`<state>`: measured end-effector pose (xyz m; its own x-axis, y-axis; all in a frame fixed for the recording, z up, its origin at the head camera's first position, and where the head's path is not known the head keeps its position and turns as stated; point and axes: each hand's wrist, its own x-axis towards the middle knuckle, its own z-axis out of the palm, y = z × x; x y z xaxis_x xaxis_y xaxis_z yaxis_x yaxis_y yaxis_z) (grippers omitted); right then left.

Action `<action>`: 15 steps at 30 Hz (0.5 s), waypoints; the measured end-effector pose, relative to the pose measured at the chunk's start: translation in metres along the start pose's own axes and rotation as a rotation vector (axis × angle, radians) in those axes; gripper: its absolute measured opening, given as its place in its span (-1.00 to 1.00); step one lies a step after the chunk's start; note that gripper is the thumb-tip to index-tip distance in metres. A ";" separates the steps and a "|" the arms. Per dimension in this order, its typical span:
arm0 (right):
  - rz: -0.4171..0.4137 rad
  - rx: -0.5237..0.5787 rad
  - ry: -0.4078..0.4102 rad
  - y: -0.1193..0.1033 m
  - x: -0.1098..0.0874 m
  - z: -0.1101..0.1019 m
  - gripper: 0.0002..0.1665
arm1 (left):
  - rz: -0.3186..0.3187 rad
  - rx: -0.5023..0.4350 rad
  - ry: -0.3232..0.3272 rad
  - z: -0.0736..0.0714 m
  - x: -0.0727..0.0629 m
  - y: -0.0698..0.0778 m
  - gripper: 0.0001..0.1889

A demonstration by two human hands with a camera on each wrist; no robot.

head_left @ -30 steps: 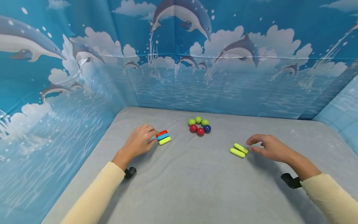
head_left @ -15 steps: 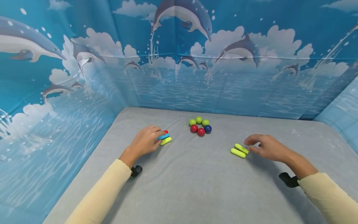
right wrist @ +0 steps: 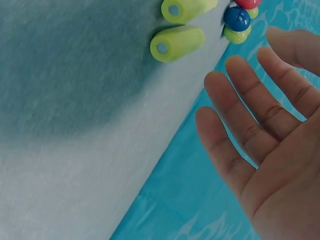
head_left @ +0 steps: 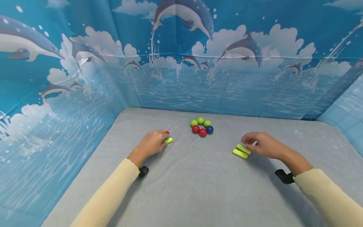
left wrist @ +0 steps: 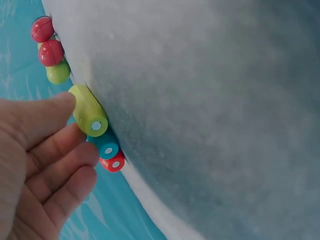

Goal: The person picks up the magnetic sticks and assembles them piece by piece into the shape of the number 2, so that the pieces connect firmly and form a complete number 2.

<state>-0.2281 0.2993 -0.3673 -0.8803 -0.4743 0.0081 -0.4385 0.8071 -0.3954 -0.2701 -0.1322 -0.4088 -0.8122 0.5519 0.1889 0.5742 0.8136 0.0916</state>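
On the grey cloth (head_left: 198, 183), my left hand (head_left: 150, 143) reaches over a row of red, blue and yellow-green bars. In the left wrist view its thumb meets the yellow-green bar (left wrist: 90, 112), and its bent fingers lie beside the blue bar (left wrist: 107, 146). The red bar (left wrist: 114, 162) is the farthest of the row. My right hand (head_left: 263, 145) hovers by two yellow-green bars, the nearer one (head_left: 239, 154) and the farther one (head_left: 243, 149). Its fingers are spread and loosely bent, holding nothing in the right wrist view.
Between the hands, farther back, shiny balls form a ring: several green ones, a red ball (head_left: 202, 132), another red ball and a blue ball (head_left: 209, 129). A blue dolphin-print curtain (head_left: 175, 82) closes off the back and sides.
My left hand has moved right over the bars and now covers most of the blue one. My right hand has shifted slightly left, closer to its two yellow-green bars.
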 end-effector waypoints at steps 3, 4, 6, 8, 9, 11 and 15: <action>-0.002 0.000 -0.018 -0.001 0.003 0.002 -0.77 | -0.023 -0.005 -0.041 0.000 0.001 0.001 -0.86; 0.000 0.000 -0.024 -0.001 0.004 0.003 -0.77 | -0.025 -0.007 -0.054 -0.001 0.002 0.001 -0.86; -0.002 0.008 -0.034 -0.001 0.005 0.004 -0.78 | -0.025 0.000 -0.078 -0.002 0.003 0.003 -0.88; -0.001 0.009 -0.038 -0.001 0.006 0.006 -0.78 | -0.028 0.011 -0.101 -0.003 0.003 0.005 -0.90; -0.001 0.009 -0.038 -0.002 0.007 0.006 -0.78 | -0.030 0.018 -0.112 -0.004 0.003 0.007 -0.90; -0.003 0.011 -0.038 -0.002 0.007 0.007 -0.78 | -0.044 0.034 -0.135 -0.004 0.004 0.009 -0.89; 0.004 0.011 -0.036 -0.003 0.008 0.006 -0.79 | -0.062 0.039 -0.163 -0.006 0.003 0.012 -0.86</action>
<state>-0.2325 0.2908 -0.3711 -0.8748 -0.4838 -0.0266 -0.4328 0.8050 -0.4058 -0.2649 -0.1216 -0.4013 -0.8538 0.5201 0.0231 0.5205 0.8518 0.0595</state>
